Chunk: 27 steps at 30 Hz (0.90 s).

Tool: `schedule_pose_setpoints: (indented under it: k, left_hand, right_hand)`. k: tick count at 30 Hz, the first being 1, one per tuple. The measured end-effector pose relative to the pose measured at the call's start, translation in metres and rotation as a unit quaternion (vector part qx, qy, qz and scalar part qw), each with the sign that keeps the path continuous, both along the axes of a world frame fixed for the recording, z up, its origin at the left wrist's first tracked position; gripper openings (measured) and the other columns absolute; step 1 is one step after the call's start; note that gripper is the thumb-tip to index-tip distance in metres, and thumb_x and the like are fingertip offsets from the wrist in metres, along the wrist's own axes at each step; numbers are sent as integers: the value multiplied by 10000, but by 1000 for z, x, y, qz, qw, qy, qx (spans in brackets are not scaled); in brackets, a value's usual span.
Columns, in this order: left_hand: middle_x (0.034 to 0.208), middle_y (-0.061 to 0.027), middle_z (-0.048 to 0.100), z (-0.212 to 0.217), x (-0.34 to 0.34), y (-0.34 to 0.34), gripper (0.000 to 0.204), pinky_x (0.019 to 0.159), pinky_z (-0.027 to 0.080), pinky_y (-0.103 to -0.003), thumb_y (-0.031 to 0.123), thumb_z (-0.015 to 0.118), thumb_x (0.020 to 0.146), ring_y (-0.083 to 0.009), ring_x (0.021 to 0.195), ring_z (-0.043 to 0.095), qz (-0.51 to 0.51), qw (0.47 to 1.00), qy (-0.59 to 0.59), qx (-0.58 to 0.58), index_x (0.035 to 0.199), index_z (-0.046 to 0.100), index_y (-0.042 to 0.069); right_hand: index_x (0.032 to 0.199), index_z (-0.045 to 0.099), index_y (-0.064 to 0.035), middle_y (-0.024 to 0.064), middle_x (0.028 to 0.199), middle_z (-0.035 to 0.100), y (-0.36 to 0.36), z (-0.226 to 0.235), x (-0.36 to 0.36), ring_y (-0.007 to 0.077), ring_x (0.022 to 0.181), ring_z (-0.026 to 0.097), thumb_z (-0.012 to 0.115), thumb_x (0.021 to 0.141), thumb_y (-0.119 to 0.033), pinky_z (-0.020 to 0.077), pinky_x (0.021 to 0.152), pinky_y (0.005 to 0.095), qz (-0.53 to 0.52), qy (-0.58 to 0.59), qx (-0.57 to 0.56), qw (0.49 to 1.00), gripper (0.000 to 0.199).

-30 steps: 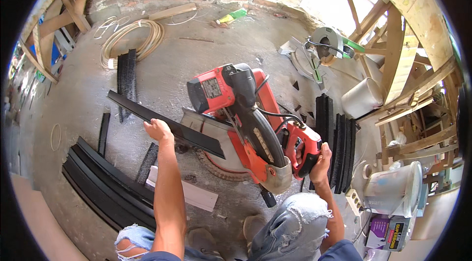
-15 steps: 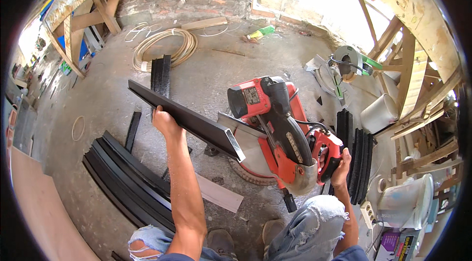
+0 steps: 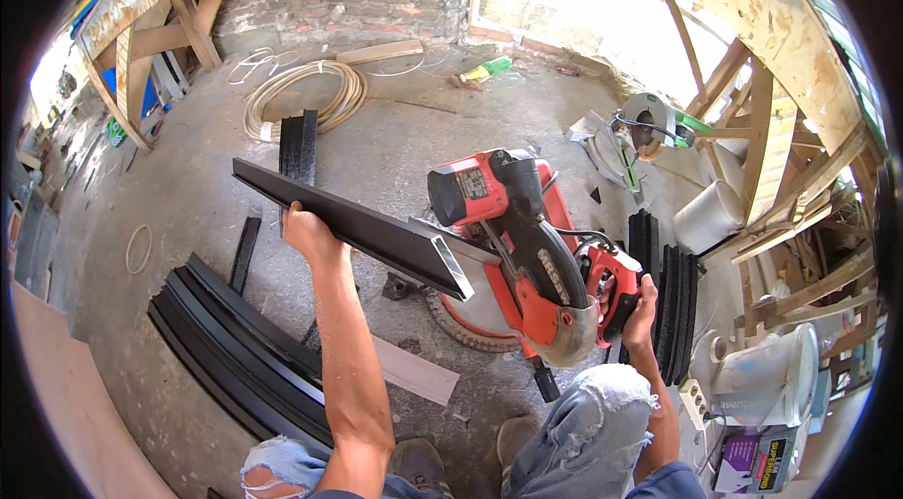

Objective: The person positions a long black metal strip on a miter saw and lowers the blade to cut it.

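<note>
My left hand (image 3: pixel 313 234) is closed around a black hollow metal profile (image 3: pixel 362 231). The profile slants from the upper left down toward the saw, its cut end open and bright silver. My right hand (image 3: pixel 641 313) grips the rear handle of a red and black miter saw (image 3: pixel 541 250), fingers wrapped round it and partly hidden. The saw stands on the floor in front of my knees. Its blade sits inside the guard, and the profile's cut end lies in front of the saw's fence, left of the blade.
Long black profiles (image 3: pixel 240 348) lie at the left, with shorter black pieces (image 3: pixel 663 297) at the right. A coiled hose (image 3: pixel 306 96), a second saw with a green handle (image 3: pixel 649 127), a white bucket (image 3: pixel 767 377) and a power strip (image 3: pixel 693 403) surround the work spot.
The whole view has shifted slightly left. Both hands keep their grips, and the profile's cut end has shifted a little relative to the saw.
</note>
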<state>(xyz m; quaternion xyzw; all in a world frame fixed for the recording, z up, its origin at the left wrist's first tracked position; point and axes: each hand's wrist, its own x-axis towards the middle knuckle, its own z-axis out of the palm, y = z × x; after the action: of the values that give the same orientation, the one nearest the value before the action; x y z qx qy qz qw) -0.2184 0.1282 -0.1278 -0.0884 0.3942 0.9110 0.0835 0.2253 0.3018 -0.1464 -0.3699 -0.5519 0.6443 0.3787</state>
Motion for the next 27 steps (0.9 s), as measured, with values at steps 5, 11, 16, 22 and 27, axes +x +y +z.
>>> schedule_pose_setpoints:
  k: [5, 11, 16, 22, 27]
  left_hand:
    - [877, -84, 530, -1, -1, -2, 210, 689, 506, -400, 99, 350, 950, -245, 734, 564, -1, 1000, -13, -4, 912, 537, 11]
    - [877, -90, 533, 1, 0, -1, 210, 677, 505, -400, 100, 355, 951, -244, 737, 569, 9, 1000, -22, -6, 908, 539, 10]
    - [879, -92, 530, 7, 0, -1, 222, 693, 509, -406, 91, 347, 951, -245, 737, 562, 22, 999, -26, -8, 924, 543, -7]
    - [945, -126, 541, 5, 1, -3, 209, 694, 496, -440, 105, 390, 932, -265, 778, 562, 17, 999, -30, -8, 1010, 538, -20]
    - [1012, -154, 556, 0, -5, -6, 263, 677, 476, -475, 133, 430, 923, -292, 828, 568, 26, 999, -17, -17, 1114, 533, -15]
  right_hand:
    - [943, 627, -24, 73, 720, 644, 2, -1, 2, 177, 571, 602, 285, 977, -675, 489, 535, 297, 15, -11, 7, 1000, 735]
    - [928, 619, -20, 77, 709, 632, -2, 3, -2, 179, 564, 590, 282, 973, -679, 478, 518, 306, -6, -28, 4, 1000, 742]
    - [926, 621, -31, 76, 711, 632, 4, -6, 0, 183, 563, 588, 290, 966, -683, 480, 520, 310, -1, -19, 15, 1000, 732]
    - [916, 637, 0, 98, 698, 653, 4, -3, 1, 185, 540, 618, 364, 981, -635, 500, 494, 307, -2, 16, 8, 1000, 694]
    - [912, 637, 3, 100, 691, 651, -4, 4, -5, 184, 531, 616, 378, 982, -630, 501, 488, 301, -8, 3, 25, 1000, 688]
